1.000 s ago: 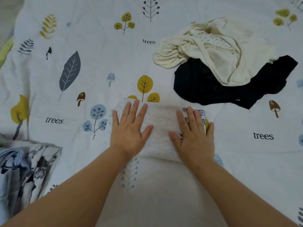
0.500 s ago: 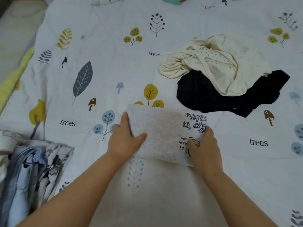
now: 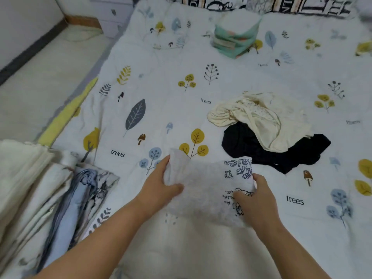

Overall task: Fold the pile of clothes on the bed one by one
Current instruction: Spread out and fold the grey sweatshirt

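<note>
A home bedroom — a bed (image 3: 171, 109) under a leaf-printed quilt, pillows (image 3: 261, 5) at its head.

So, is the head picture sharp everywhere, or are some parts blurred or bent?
Head view: soft, even light, no glare. The folded white garment and both hands are fairly sharp; the folded stack at the left edge and the far pillows are smeared, and the wide lens bends the edges.
</note>
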Motion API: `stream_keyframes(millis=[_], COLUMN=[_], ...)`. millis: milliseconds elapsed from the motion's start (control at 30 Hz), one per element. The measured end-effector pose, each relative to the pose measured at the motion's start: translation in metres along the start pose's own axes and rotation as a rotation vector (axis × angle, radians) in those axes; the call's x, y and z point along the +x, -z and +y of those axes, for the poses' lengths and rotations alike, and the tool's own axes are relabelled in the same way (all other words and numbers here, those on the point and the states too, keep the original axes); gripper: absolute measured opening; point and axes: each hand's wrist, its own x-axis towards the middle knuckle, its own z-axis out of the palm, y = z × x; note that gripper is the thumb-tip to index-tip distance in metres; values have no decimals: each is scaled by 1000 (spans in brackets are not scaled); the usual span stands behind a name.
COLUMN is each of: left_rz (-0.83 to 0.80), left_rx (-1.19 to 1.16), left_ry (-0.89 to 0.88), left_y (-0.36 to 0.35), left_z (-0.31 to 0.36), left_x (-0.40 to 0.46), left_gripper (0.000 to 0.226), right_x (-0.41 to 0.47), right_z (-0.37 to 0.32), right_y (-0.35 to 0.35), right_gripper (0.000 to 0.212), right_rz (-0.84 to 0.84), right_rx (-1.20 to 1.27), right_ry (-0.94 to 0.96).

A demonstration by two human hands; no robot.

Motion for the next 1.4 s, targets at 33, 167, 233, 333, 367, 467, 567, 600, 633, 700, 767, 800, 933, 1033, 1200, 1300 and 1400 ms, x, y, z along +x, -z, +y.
stream_keyframes(millis=[33,167,233,333,367,467,567,600,633,700,767,800,933,1033,1200,1300,1400], left_rz=[24,159,230,328,366,478,551,581,615,693,781,830,1049,1197,1218,1199,1196], left_rx=[-20,-87,-118,-188,-208,-267,-323,-338,-344,-346,-377,-394,-449,-492,-629,-635,-559], left_ry=[-8,-57,-81,-118,-129,-147,-157,-148,-139,-112,-92,-81,-85,-67,231,412,399], left_y=[6,36,54,86,97,137,169,182,194,219,241,252,281,281,259,261,270], left_z=[8,36,47,59,62,64,66,65,63,59,54,52,34,11,-44,-60,-65], left_x=[-12,-60,-83,-118,-130,-169,-197,-207,-216,-232,-244,-249,-257,-250,-221,-211,-207], left_gripper=[90,83,77,74,74,77,78,79,80,79,81,81,72,74,73,54,40], right_x=[-8,-38,-55,-79,-88,-114,-130,-137,-145,-159,-171,-175,-192,-188,-157,-148,-140], right_z=[-11,-58,-84,-123,-136,-177,-210,-222,-235,-260,-285,-296,-334,-346,-309,-285,-282], right_y=[5,21,24,21,17,-5,-27,-38,-49,-74,-101,-115,-169,-208,-283,-310,-326], right_gripper=[43,41,41,42,43,45,48,49,49,51,50,49,53,60,66,54,41], right_rz=[-13,-64,-88,-147,-174,-275,-353,-378,-402,-456,-513,-546,-664,-751,-825,-704,-569], right_rx=[-3,-24,-46,-53,-54,-63,-71,-84,-101,-130,-134,-130,-123,-119,-377,-410,-376], right_ry=[26,154,235,337,362,441,505,536,568,633,681,704,846,891,703,504,473])
